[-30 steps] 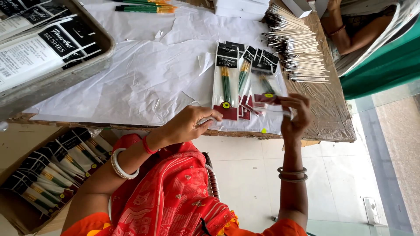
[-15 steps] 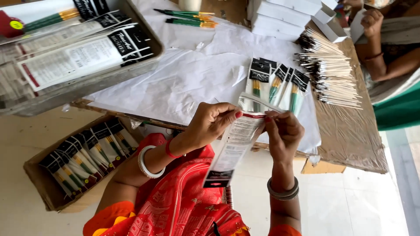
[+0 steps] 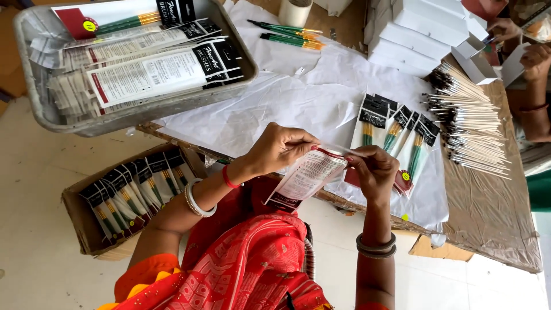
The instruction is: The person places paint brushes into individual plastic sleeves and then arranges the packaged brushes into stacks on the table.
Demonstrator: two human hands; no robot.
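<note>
Sealing 1 brush packet, we pinch its flap between left hand and right hand; pressing flat seems next.

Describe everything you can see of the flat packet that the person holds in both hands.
The flat packet looks like a clear plastic sleeve over a white printed card with a red top edge and dark lower end. It hangs tilted over the table edge. The left hand and right hand pinch its top edge.
</note>
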